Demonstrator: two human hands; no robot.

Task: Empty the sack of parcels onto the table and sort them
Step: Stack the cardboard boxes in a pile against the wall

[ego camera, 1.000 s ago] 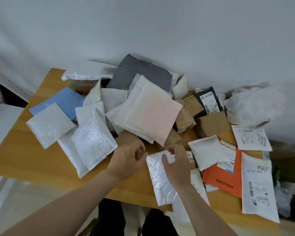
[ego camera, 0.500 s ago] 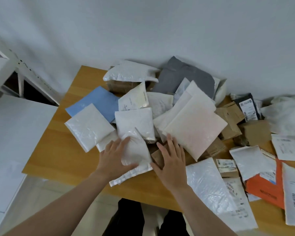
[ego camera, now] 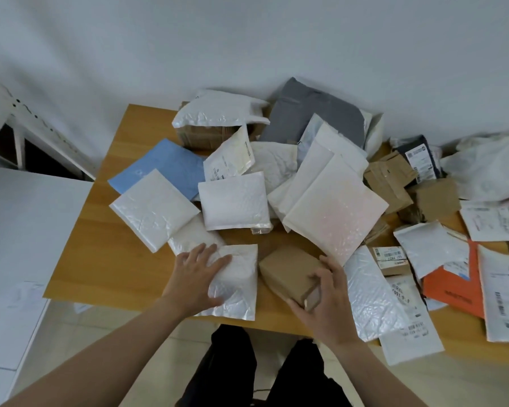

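**Wooden surface (ego camera: 100,259) against a white wall (ego camera: 247,39)**

Loose parcels (ego camera: 329,207) cover the surface; the crumpled sack (ego camera: 488,171) lies at its far right. The left hand (ego camera: 194,277), fingers spread, presses a white envelope (ego camera: 238,283); the right hand (ego camera: 326,304) grips a brown box (ego camera: 285,268) near the front edge.

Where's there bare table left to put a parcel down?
Bare wood: near-left corner of the table, left of the left hand and nearer than the white bubble mailer; also the left edge beside the blue mailer. Middle and right are crowded.
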